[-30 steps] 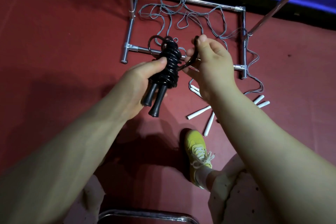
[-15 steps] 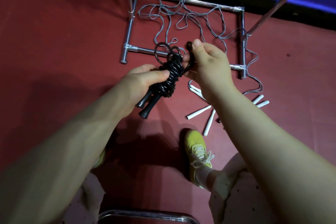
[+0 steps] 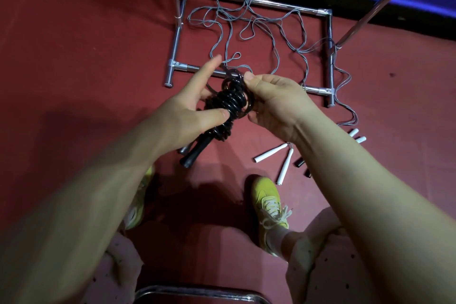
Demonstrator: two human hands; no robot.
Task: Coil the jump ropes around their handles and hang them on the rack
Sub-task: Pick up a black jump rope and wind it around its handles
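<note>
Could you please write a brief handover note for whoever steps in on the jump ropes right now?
Left hand: thumb presses the black rope coil, index finger straight.
Right hand: pinches the coil's top loop.
Black rope is wound around its handles, which point down; the end looks not yet secured.
Grey ropes lie tangled on the floor across the rack base, their white handles near the right shoe.
Done: black rope nearly coiled.
Left: finish and hang it, then coil and hang the grey ones.
</note>
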